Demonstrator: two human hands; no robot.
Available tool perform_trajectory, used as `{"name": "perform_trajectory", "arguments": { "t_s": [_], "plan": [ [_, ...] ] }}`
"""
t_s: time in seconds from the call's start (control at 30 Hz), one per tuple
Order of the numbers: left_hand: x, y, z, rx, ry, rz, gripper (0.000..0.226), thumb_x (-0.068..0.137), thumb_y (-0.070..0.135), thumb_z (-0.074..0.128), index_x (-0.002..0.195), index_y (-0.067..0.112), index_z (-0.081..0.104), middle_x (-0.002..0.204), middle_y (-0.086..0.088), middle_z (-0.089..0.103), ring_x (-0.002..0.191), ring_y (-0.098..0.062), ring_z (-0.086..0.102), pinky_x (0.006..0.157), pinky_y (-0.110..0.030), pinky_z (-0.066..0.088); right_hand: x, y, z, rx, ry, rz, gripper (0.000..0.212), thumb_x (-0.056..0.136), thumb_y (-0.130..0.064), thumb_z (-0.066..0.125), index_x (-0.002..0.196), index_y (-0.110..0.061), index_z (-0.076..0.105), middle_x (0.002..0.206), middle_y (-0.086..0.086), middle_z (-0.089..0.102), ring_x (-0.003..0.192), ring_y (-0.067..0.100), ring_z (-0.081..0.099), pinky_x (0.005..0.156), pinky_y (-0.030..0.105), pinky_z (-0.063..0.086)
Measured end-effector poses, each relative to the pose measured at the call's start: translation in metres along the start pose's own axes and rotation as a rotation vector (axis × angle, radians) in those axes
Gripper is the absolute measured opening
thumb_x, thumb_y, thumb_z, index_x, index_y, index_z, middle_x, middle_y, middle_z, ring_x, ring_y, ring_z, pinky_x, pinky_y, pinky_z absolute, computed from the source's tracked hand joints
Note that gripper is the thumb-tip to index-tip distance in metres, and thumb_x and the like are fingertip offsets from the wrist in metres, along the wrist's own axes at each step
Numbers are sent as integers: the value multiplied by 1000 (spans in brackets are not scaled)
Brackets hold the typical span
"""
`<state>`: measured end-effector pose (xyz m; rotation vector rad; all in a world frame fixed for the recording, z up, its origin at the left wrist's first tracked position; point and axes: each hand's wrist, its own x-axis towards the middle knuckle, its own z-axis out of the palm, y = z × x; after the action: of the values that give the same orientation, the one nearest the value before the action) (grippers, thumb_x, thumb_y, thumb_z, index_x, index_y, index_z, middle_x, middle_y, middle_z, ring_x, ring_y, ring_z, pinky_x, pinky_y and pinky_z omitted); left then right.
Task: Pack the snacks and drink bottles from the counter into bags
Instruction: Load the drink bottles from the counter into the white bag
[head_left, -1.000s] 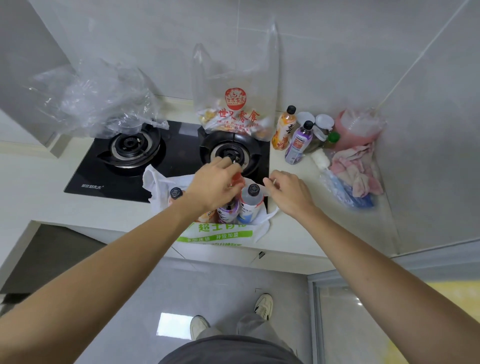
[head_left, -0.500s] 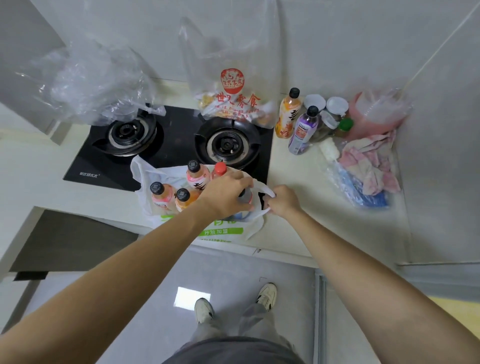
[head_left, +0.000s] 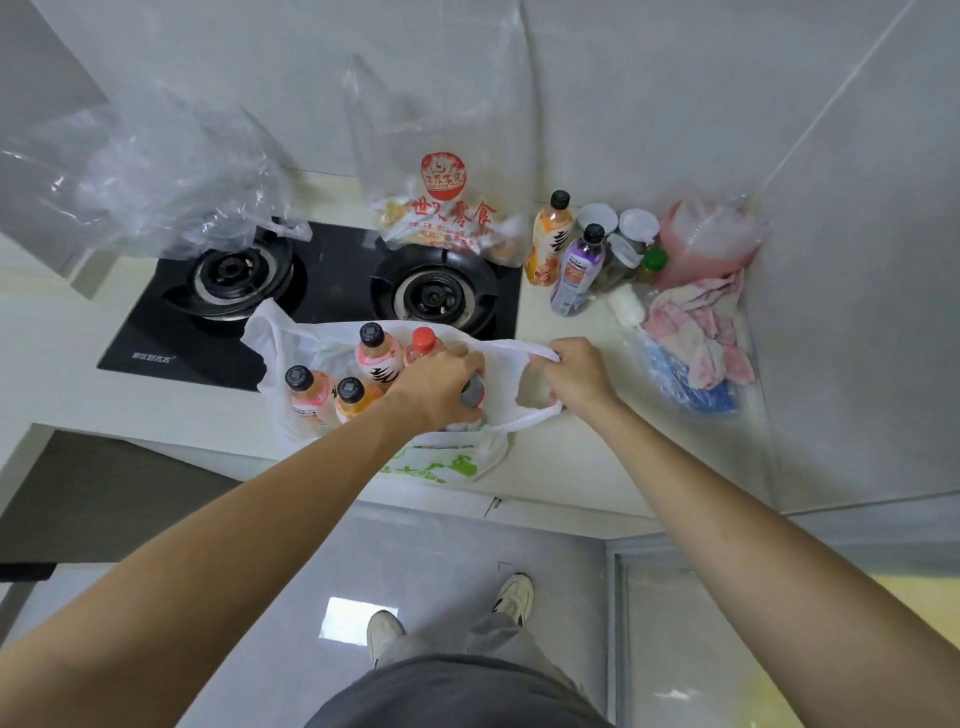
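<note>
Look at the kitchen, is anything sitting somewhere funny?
Yes. A clear bag of snacks sits partly on the right burner of the stove, and a crumpled clear bag hangs over the left burner. Plastic on a stove looks out of place.

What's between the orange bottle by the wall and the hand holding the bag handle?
In the head view, the purple bottle stands between the orange bottle and the right hand.
</note>
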<state>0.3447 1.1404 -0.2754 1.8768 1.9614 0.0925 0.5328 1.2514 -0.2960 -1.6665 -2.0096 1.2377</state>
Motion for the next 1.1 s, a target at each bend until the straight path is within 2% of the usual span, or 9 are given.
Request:
{"name": "perform_trajectory", "arguments": {
  "t_s": [0.07, 0.13, 0.2, 0.27, 0.47, 0.67, 0.87, 1.0, 1.1],
  "plan": [
    [-2, -1, -1, -5, 10, -3, 56, 81, 36, 79, 129, 17, 57, 121, -5, 58, 107, -26, 56, 76, -32, 39, -6, -1, -1, -19, -58, -6, 25, 87, -25, 68, 68, -13, 57, 58, 5, 58, 51, 27, 66, 49, 37, 51],
    [-3, -2, 1, 24, 8, 21, 56, 80, 39, 79, 127, 16, 58, 116, -5, 59, 102, -26, 57, 73, -33, 40, -12, 1, 3, -48, -99, -6, 16, 84, -33, 68, 83, -18, 63, 76, 5, 68, 69, 29, 70, 53, 41, 59],
    [-5, 0, 4, 39, 4, 59, 56, 79, 41, 80, 123, 16, 58, 112, -4, 59, 100, -27, 58, 72, -35, 45, -17, 0, 7, -79, -108, -23, 29, 79, -44, 70, 100, -25, 61, 94, -1, 68, 83, 24, 69, 62, 42, 63],
    [-7, 3, 6, 45, -2, 82, 55, 78, 40, 81, 121, 16, 58, 111, -5, 59, 99, -27, 58, 73, -37, 49, -19, -1, 10, -113, -77, -49, 45, 75, -52, 70, 110, -28, 56, 100, -4, 67, 91, 23, 66, 73, 47, 63],
    [-13, 3, 9, 124, -53, 100, 55, 73, 45, 83, 115, 18, 60, 107, -3, 61, 95, -26, 61, 75, -38, 54, -19, -7, 12, -123, -49, -82, 43, 79, -51, 72, 112, -30, 56, 101, -5, 68, 94, 22, 66, 82, 44, 59],
    [-14, 6, 11, 183, -73, 150, 58, 80, 46, 80, 125, 18, 58, 114, -4, 59, 105, -27, 60, 76, -39, 55, -21, -5, 13, -145, -48, -117, 43, 82, -49, 73, 115, -28, 56, 102, -4, 71, 95, 22, 66, 84, 42, 57],
    [-19, 2, 9, 136, -48, 167, 67, 73, 57, 83, 124, 19, 60, 113, 0, 57, 105, -21, 54, 71, -30, 40, -24, -10, 8, -166, -46, -164, 35, 85, -45, 74, 111, -29, 57, 100, -7, 70, 93, 20, 66, 82, 42, 58],
    [-23, 0, 4, 111, -21, 170, 62, 74, 57, 82, 121, 22, 60, 111, 3, 58, 102, -18, 54, 72, -33, 48, -25, -15, 3, -192, -40, -184, 33, 86, -45, 73, 110, -29, 57, 101, -8, 69, 94, 20, 65, 82, 40, 57],
    [-27, 1, -2, 81, 25, 166, 54, 81, 55, 74, 122, 23, 60, 113, 5, 59, 104, -19, 57, 70, -32, 46, -26, -18, 0, -197, -44, -193, 35, 88, -47, 71, 114, -28, 58, 106, -9, 66, 98, 21, 65, 84, 40, 56]
  ]
}}
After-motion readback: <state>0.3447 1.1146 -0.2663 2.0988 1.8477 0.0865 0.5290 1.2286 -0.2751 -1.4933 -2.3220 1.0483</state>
